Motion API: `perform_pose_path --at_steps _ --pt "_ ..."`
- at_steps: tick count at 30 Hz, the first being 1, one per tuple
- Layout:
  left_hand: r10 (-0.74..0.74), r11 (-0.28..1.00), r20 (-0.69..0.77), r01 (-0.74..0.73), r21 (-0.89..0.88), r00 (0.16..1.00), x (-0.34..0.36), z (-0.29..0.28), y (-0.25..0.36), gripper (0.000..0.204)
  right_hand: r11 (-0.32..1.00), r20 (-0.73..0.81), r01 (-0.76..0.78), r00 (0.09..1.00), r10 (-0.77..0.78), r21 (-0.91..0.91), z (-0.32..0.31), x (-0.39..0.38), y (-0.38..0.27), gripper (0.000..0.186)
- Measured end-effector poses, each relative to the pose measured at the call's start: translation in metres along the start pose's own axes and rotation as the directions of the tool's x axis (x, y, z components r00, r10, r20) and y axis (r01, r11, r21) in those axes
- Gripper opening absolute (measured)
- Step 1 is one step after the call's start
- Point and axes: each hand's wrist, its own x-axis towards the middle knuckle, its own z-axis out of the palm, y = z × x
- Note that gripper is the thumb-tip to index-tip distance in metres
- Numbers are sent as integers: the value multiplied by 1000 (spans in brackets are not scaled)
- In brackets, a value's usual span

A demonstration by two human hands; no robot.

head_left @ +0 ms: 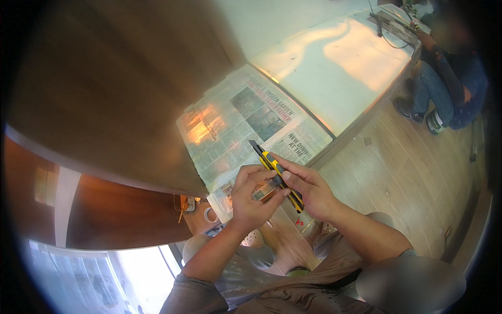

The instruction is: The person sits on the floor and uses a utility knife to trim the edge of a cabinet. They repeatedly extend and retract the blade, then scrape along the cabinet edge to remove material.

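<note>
My right hand (316, 194) grips a yellow and black utility knife (273, 164), which points up and away from me with its dark blade showing. My left hand (252, 200) is curled, thumb and fingertips closed on the knife's side. Beneath both hands, a layer of printed newspaper sheets (219, 136) covers part of a low surface, with patches of warm light on it.
A pale panel (340, 63) continues beyond the paper. At right, a co-worker (449, 89) squats on the plank floor (376, 178), hands on items at the panel's end. A dark wooden panel (120, 94) rises at left; a tape roll (210, 214) lies below it.
</note>
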Motion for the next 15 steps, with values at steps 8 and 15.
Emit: perform_pose_path --at_steps 8,15 --pt "58 988 106 -73 139 993 0 -4 -1 32 994 47 -69 997 65 85 -6 -1 4 49" --pt "-77 996 24 78 -40 997 -8 -6 -10 32 995 60 -35 998 30 96 -2 -1 3 47"
